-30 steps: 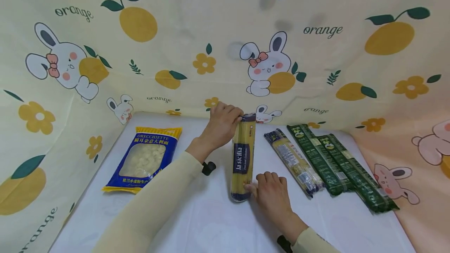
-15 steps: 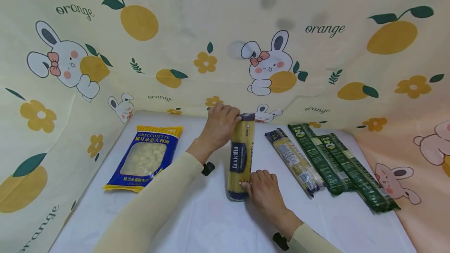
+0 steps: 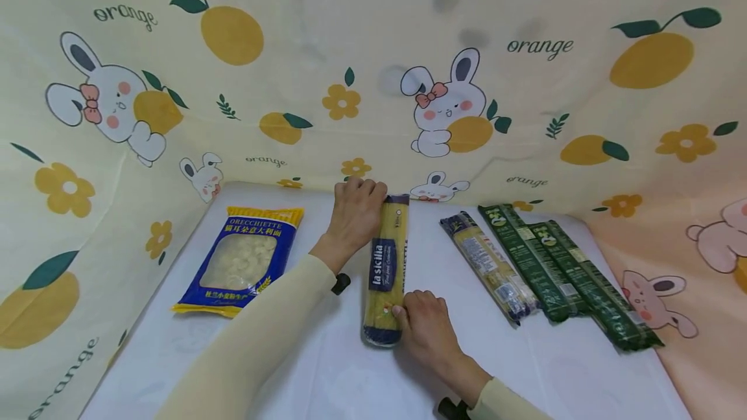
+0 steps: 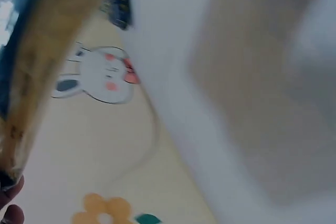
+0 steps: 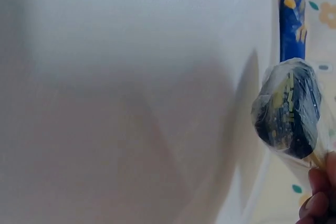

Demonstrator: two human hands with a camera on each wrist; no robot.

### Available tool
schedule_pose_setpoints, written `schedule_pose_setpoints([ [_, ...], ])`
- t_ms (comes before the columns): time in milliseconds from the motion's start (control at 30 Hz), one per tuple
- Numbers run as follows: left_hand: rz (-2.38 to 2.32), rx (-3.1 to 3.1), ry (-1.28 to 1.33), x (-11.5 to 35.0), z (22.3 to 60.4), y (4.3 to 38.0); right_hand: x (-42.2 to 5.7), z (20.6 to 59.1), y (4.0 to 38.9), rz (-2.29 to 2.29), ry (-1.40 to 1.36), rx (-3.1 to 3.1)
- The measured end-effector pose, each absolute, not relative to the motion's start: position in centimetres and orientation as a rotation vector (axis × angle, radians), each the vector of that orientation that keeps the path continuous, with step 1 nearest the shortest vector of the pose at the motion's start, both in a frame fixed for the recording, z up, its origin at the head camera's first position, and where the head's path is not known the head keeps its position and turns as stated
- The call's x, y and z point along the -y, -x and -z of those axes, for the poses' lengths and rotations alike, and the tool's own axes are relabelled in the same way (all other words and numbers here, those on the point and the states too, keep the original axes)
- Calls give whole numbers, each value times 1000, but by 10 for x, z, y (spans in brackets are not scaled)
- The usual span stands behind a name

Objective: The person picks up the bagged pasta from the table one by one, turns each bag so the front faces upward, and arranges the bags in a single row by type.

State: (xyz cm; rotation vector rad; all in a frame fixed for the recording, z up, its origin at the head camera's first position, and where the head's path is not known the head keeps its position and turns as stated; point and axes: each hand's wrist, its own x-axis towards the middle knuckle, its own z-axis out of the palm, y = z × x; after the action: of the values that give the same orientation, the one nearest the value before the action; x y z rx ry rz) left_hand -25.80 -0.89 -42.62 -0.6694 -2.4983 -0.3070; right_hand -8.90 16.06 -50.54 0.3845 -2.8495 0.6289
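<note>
Between my two hands is a long yellow pack of spaghetti (image 3: 385,306) with navy ends and a "la sicilia" label, held lengthwise away from me. My left hand (image 3: 355,216) grips its far end, the thumb side against the wrapper. Lower down, my right hand (image 3: 428,329) holds the right edge near the close end, thumb on the front. The left wrist view catches the pack's side (image 4: 39,72) with fingertips at one end. In the right wrist view, the clear-wrapped dark end of the pack (image 5: 289,111) faces the camera, raised above the tabletop.
A blue and yellow bag of orecchiette (image 3: 239,261) lies at the left of the white table (image 3: 327,368). Another spaghetti pack (image 3: 489,268) and two green noodle packs (image 3: 533,264) lie slanted at the right. A patterned cloth (image 3: 362,37) rises behind the table.
The spaghetti pack has shifted left and its near end has come slightly closer to me. Both hands have moved with it, keeping their hold. The other packs have stayed where they were.
</note>
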Motion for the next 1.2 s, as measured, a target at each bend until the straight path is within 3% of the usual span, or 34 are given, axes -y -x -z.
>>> schedule_pose_setpoints([
  [700, 151, 2867, 633, 27, 489, 275, -149, 514, 80, -248, -441, 2820],
  [1200, -101, 2889, 689, 22, 507, 282, -148, 521, 79, -186, -432, 2847],
])
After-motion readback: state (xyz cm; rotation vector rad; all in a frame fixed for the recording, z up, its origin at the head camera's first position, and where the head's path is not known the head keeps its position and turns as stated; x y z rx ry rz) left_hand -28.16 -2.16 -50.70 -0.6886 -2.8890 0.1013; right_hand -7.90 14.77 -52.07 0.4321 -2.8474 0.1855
